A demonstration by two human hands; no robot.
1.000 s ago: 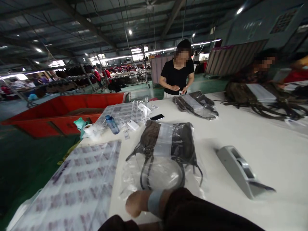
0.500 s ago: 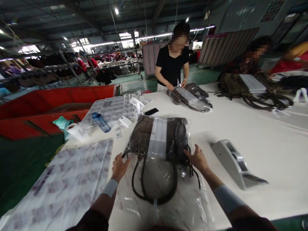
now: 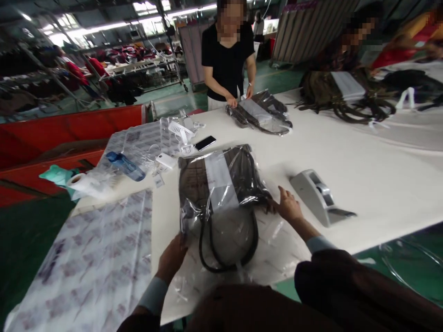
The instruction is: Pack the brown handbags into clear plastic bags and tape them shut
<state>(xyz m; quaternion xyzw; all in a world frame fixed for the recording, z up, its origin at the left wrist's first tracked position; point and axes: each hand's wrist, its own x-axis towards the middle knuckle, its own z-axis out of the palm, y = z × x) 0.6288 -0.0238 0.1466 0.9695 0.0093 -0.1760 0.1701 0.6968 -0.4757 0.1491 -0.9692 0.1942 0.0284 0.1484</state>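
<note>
A dark brown handbag [image 3: 194, 182] lies inside a clear plastic bag [image 3: 273, 240] on the white table. A pale wrap [image 3: 221, 180] crosses its middle, and its looped handles [image 3: 254, 240] point toward me under the film. At the lower left corner of the handbag, my left hand [image 3: 173, 259] is closed on the plastic edge, its fingertips partly hidden. My right hand [image 3: 290, 206] is at the lower right corner, fingers apart, with the thumb side touching the plastic.
A grey tape dispenser [image 3: 313, 196] stands right of my right hand. Printed plastic sheets [image 3: 114, 258] lie left. A blue bottle [image 3: 126, 166], a white tissue roll [image 3: 78, 181] and a black phone [image 3: 205, 143] lie beyond. Across the table, a co-worker [image 3: 228, 60] handles another wrapped bag [image 3: 258, 113].
The view has tilted down and I am closer to the table. The handbag has turned slightly with its plastic. My left hand has gone from spread fingers to closed at the corner.
</note>
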